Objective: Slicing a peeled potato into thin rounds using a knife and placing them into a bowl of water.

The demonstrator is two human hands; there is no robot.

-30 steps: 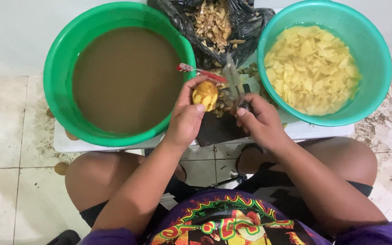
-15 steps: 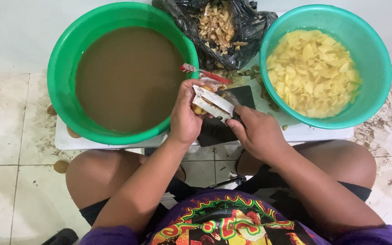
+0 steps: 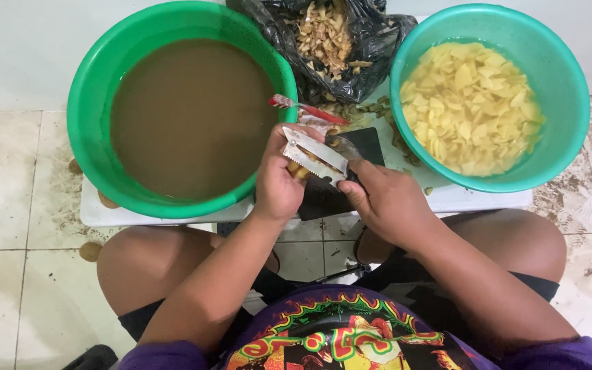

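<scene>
A: Largest items to be logged first.

B: A green basin [image 3: 90, 103] filled with murky brown water is noted at the left, on a white board [image 3: 481, 200]. A teal basin [image 3: 570, 82] holding pale yellow potato slices [image 3: 471, 103] is recorded at the right, on the same board. Between the two, at the far edge, a black plastic bag [image 3: 371, 41] heaped with peelings [image 3: 323, 31] is seen.

A: And the hands?

B: The left hand [image 3: 279, 185] is closed around a small potato [image 3: 299, 169]; only a yellowish edge is visible past the fingers. The right hand [image 3: 385, 202] is gripped on a metal slicer [image 3: 315, 156], whose blade is laid across the potato, slanted from upper left to lower right. Both are held just above a dark cutting surface [image 3: 368, 144] between the basins.

A: Smaller items?

B: A red-handled toothbrush [image 3: 306, 108] is noted resting at the green basin's rim, bristle end over the water's edge. A few loose potatoes [image 3: 90, 251] are seen on the tiled floor [image 3: 8, 205] near the left knee.
</scene>
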